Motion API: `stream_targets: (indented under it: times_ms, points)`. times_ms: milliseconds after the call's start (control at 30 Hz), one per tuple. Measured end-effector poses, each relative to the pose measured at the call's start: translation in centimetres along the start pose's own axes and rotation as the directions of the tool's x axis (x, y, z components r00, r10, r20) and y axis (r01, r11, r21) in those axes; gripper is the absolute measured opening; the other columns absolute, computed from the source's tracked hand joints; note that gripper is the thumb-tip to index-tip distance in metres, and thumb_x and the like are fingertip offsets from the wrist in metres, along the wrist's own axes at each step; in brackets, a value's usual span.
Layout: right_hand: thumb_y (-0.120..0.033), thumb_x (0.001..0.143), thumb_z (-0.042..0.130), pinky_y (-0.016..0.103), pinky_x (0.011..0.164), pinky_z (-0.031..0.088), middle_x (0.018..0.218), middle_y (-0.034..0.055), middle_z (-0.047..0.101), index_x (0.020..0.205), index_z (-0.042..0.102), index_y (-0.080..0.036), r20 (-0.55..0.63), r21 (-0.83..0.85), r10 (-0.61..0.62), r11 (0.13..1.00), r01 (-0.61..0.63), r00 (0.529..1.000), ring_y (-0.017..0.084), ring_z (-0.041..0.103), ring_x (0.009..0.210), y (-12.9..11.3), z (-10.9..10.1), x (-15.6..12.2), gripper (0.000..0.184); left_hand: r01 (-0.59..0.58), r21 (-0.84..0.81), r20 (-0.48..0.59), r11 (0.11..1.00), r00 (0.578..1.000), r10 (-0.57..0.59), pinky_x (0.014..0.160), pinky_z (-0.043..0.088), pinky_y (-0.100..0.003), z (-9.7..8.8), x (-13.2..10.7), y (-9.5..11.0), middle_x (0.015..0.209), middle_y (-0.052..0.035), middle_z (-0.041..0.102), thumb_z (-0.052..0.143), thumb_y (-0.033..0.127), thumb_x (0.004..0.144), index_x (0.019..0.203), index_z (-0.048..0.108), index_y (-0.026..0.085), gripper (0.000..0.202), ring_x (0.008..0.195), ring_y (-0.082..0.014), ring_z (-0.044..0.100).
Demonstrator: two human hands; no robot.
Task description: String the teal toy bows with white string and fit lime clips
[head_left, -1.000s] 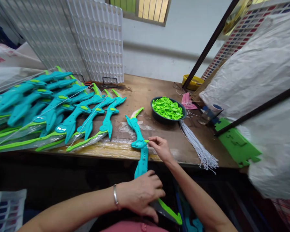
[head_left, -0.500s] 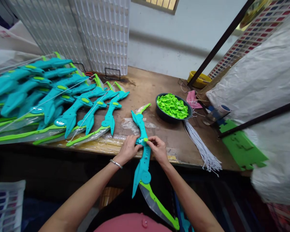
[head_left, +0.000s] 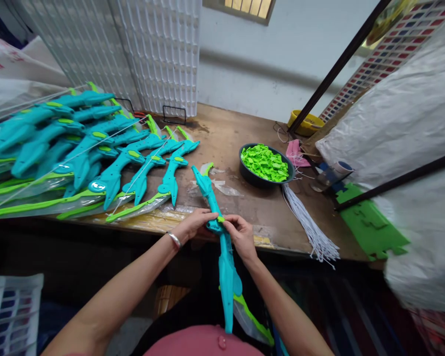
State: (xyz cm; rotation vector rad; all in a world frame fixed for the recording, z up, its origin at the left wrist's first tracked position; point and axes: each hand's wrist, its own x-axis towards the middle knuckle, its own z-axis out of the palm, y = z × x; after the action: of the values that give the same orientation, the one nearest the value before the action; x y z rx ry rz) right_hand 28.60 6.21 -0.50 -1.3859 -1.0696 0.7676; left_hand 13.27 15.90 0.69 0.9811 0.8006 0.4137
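A turquoise toy bow (head_left: 227, 272) with green limbs lies over the table's front edge, its lower end by my lap. My left hand (head_left: 197, 223) is closed around the bow's middle from the left, thumb on top. From the right, my right hand (head_left: 240, 235) pinches a small green plastic piece (head_left: 221, 219) against the bow's middle. Whether that piece sits fully in its seat I cannot tell. A dark bowl (head_left: 244, 174) full of similar green pieces (head_left: 265, 162) stands beyond my right hand.
Several turquoise bows (head_left: 109, 170) are heaped on the left of the wooden table (head_left: 222, 128). White cords (head_left: 309, 227) hang over the front edge at right, near a green foam mat (head_left: 371, 222). A yellow basin (head_left: 306, 122) stands at the back. A white crate (head_left: 13, 314) is lower left.
The bow has rolled onto its side between my hands, its upper tip shifting left and its lower turquoise tip swinging right. Both hands stay at its middle.
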Motion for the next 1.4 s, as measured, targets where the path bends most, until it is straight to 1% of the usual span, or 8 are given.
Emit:
stream_targets:
  times_ms: [167,400,500,600,800,933,1133,1400]
  points:
    - [-0.041,0.085,0.075,0.031,0.074,0.057,0.091,0.0044,0.075,0.082,0.074,-0.021,0.022,-0.022,-0.049,0.999,0.05,0.999,0.019,0.069,0.082,-2.3,-0.9,-2.3,0.019,0.074,-0.105,0.11,0.992,0.992,-0.063,0.052,0.057,-0.031,0.3,-1.7,0.3,0.071,-0.0019,0.067,0.09,0.032,0.056,0.092,0.064,0.015,0.048,0.057,-0.0161,0.062]
    - [-0.033,0.092,0.069,0.027,0.066,0.053,0.101,0.0066,0.073,0.082,0.071,-0.022,0.011,-0.23,-0.249,0.942,0.245,0.968,0.018,0.07,0.083,-7.8,-2.8,-5.7,0.015,-0.054,-0.162,0.17,0.985,0.982,0.082,0.05,0.057,-0.03,1.6,-5.6,2.9,0.083,-0.008,0.072,0.082,0.034,0.065,0.103,0.066,0.011,0.048,0.061,-0.0184,0.064]
    - [-0.025,0.094,0.068,0.027,0.065,0.054,0.099,0.0049,0.073,0.085,0.069,-0.024,0.036,-0.359,-0.394,0.852,0.38,0.918,0.017,0.07,0.081,-10.6,-3.5,-6.9,0.009,-0.138,-0.167,0.167,0.976,0.972,0.166,0.06,0.06,-0.032,3.0,-7.8,4.5,0.109,-0.0139,0.074,0.082,0.033,0.069,0.12,0.065,0.011,0.058,0.078,-0.0233,0.07]
    - [-0.018,0.094,0.068,0.031,0.075,0.059,0.097,0.0039,0.073,0.092,0.068,-0.026,0.079,-0.47,-0.553,0.713,0.52,0.829,0.019,0.073,0.087,-12.4,-3.6,-7.9,0.008,-0.258,-0.197,0.08,0.946,0.957,0.278,0.067,0.06,-0.03,4.8,-9.7,4.5,0.131,-0.0115,0.068,0.082,0.031,0.072,0.132,0.061,0.019,0.064,0.095,-0.0264,0.071]
    - [-0.011,0.091,0.069,0.033,0.075,0.064,0.098,0.0086,0.075,0.107,0.069,-0.024,0.126,-0.66,-0.721,0.452,0.6,0.682,0.021,0.074,0.085,-11.5,-2.5,-9.3,0.021,-0.406,-0.061,-0.042,0.912,0.914,0.404,0.088,0.056,-0.036,6.9,-11.4,0.6,0.107,-0.0058,0.075,0.076,0.037,0.085,0.125,0.067,0.02,0.045,0.097,-0.025,0.07]
    - [-0.011,0.091,0.07,0.032,0.077,0.066,0.098,0.01,0.074,0.109,0.069,-0.022,0.109,-0.703,-0.722,0.43,0.566,0.683,0.021,0.075,0.086,-10.4,-2.0,-10.1,0.021,-0.464,0.025,-0.056,0.885,0.884,0.465,0.109,0.048,-0.043,7.4,-12.0,-0.8,0.107,-0.0062,0.076,0.07,0.035,0.09,0.12,0.07,0.019,0.034,0.11,-0.0281,0.069]
    - [-0.01,0.092,0.071,0.029,0.079,0.066,0.098,0.0109,0.073,0.109,0.069,-0.013,0.173,-0.721,-0.758,0.337,0.605,0.629,0.019,0.074,0.087,-10.6,-1.8,-10.8,0.017,-0.532,0.058,-0.047,0.845,0.844,0.535,0.117,0.04,-0.046,7.5,-12.4,-1.4,0.115,-0.0073,0.075,0.066,0.038,0.095,0.128,0.065,0.02,0.037,0.121,-0.0287,0.065]
    - [-0.009,0.091,0.07,0.028,0.078,0.067,0.099,0.0092,0.073,0.11,0.069,-0.016,0.146,-0.763,-0.728,0.349,0.545,0.67,0.018,0.074,0.088,-10.7,-1.1,-11.3,0.02,-0.541,0.002,-0.115,0.841,0.835,0.538,0.122,0.036,-0.046,7.6,-12.7,-3.4,0.127,-0.0081,0.07,0.067,0.034,0.097,0.133,0.059,0.023,0.039,0.132,-0.0278,0.059]
